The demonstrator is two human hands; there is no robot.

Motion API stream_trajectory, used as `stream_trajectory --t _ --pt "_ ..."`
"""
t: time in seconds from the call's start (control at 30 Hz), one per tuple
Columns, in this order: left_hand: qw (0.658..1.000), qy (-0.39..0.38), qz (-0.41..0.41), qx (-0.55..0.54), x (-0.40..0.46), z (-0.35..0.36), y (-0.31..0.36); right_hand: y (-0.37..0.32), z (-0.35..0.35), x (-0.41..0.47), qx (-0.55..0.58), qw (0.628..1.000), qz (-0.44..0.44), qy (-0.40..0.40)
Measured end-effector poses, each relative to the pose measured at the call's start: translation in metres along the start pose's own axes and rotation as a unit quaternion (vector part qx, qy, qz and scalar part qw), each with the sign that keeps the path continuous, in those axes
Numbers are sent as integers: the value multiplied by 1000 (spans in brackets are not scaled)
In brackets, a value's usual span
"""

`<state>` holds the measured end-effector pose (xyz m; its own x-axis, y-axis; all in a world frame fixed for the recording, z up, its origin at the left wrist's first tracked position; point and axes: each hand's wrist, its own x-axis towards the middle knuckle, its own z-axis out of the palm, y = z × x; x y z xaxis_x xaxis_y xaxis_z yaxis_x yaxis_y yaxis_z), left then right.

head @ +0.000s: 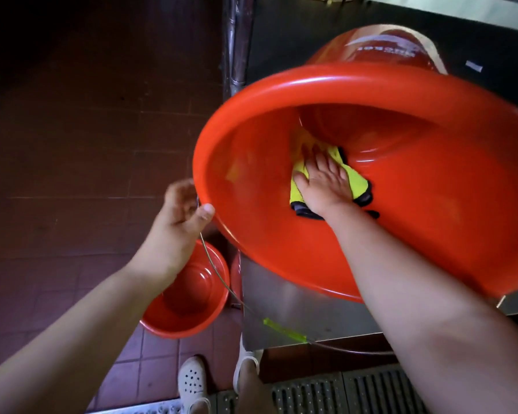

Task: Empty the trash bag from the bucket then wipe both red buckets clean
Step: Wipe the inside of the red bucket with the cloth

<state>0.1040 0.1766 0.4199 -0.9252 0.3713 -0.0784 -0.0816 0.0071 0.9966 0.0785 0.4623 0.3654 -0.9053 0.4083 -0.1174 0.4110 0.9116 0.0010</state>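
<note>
Right hand (pixel 323 180) is flat inside the big red bucket (pixel 431 204), fingers spread and straight, palm pressing a yellow cloth (pixel 356 182) against the inner wall, just short of the bucket's floor. No curl in those fingers; it's a press, not a pinch. The cloth's dark edging peeks out either side of the wrist.

Over at the bucket's near-left rim, the left hand (pixel 183 210) steadies things: thumb laid on the rim's lip, fingers curled round behind it, right where the wire handle (pixel 219 276) meets the bucket. That handle hangs loose below the bucket, its green grip sleeve (pixel 284 330) dangling against the steel table (pixel 296 309).

The bucket itself is tipped on its side, mouth toward the wearer, propped on that table's edge. No bag is visible inside it, so by my reading the emptying is done and this is the wipe, bucket one.

Below and left of the big bucket, the second red bucket (pixel 189 297) sits upright on the tiled floor (pixel 72 174), beside a pair of white clogs (pixel 193 380). A drain grate (pixel 341 389) runs beneath the table side.

What's next? I'd say sweep the cloth round the wall and onto the bucket's floor, with the left hand turning the rim to bring fresh surface under the palm. Keep that rim hold firm; a tipped bucket on a table edge could roll.
</note>
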Motion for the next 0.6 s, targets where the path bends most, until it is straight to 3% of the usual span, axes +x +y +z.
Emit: stream_trajectory --t 0.13,0.23,0.4,0.6 --pt "998 5 -66 -24 -14 15 -18 -17 2 -12 42 998 36 -2" --pt "994 1 -61 -87 -14 20 -17 -45 5 -55 90 995 30 28" --pt "999 1 -31 -41 -14 18 -17 -82 7 -151 158 986 -47 23" --pt "1000 -16 21 0 -8 16 5 -40 5 -127 132 991 -27 -16"
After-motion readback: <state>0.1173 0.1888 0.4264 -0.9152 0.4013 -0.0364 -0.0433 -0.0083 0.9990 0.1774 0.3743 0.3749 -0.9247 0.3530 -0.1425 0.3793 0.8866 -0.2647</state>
